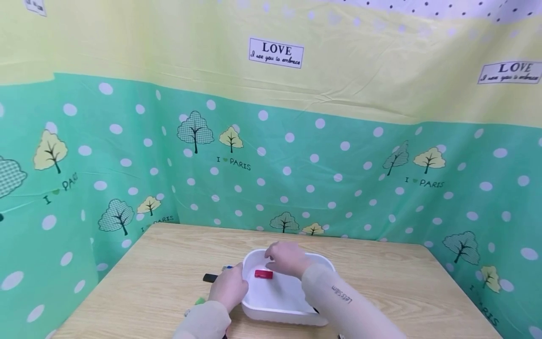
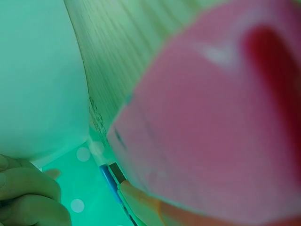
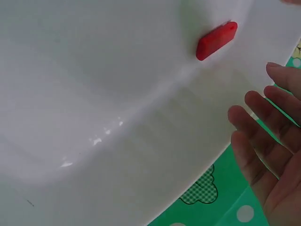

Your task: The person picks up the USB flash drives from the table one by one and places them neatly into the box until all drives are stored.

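Note:
A white plastic basin [image 1: 285, 308] stands on the table. Inside it, near the left side, lies a small flat red stick [image 1: 263, 274], shaped like a USB flash drive; in the right wrist view the red stick [image 3: 217, 41] has a small hole at one end. My left hand [image 1: 230, 288] grips the basin's left rim, its curled fingers [image 2: 30, 188] against the white wall in the left wrist view. Over the far part of the basin hovers my right hand [image 1: 288, 258], fingers loosely spread and holding nothing, beside the red stick.
Left of the basin are a black stick [image 1: 210, 278], a small blue piece [image 1: 228, 267] and a green piece [image 1: 200, 301]. A large blurred pink thing [image 2: 197, 132] fills much of the left wrist view. A patterned curtain [image 1: 271, 165] hangs behind the wooden table [image 1: 178, 249].

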`<state>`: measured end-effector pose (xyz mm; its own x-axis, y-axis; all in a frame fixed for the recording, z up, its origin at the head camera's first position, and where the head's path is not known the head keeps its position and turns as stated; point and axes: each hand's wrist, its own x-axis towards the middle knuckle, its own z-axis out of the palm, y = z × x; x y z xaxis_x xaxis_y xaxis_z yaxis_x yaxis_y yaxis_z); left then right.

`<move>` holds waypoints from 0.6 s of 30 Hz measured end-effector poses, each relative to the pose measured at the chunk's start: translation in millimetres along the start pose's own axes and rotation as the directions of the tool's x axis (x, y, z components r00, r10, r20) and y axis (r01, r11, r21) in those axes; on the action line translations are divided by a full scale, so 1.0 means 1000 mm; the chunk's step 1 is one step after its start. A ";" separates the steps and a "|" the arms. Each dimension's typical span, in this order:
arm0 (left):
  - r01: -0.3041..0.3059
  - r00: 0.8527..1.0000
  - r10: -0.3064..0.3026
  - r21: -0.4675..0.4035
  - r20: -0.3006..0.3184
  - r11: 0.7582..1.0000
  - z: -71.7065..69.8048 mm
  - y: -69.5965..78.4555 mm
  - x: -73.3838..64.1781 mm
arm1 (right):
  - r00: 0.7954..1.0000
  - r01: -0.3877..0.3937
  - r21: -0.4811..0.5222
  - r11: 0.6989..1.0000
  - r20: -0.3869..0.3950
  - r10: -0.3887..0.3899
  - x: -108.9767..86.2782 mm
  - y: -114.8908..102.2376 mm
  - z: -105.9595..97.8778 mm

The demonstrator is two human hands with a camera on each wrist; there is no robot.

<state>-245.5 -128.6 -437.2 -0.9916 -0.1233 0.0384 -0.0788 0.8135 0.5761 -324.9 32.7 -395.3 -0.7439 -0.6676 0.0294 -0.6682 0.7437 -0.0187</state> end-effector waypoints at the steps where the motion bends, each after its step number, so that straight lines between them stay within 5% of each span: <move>1: 0.003 1.000 -0.003 0.000 0.000 1.000 0.000 0.000 0.000 | 1.000 0.009 0.003 1.000 -0.012 -0.009 -0.002 0.000 -0.003; 12: 0.014 1.000 -0.014 -0.017 0.009 1.000 -0.001 0.002 0.000 | 0.982 0.076 0.044 0.996 -0.178 -0.067 -0.022 -0.002 -0.046; 18: 0.034 0.999 -0.033 -0.029 0.013 0.999 0.000 0.002 0.000 | 0.980 0.071 0.019 0.997 -0.185 -0.066 -0.037 -0.001 -0.061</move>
<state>-245.8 -126.9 -435.4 -0.9897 -0.1431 0.0089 -0.1092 0.7920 0.6006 -295.7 58.4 -335.2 -0.6832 -0.6978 0.2154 -0.7196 0.6935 -0.0357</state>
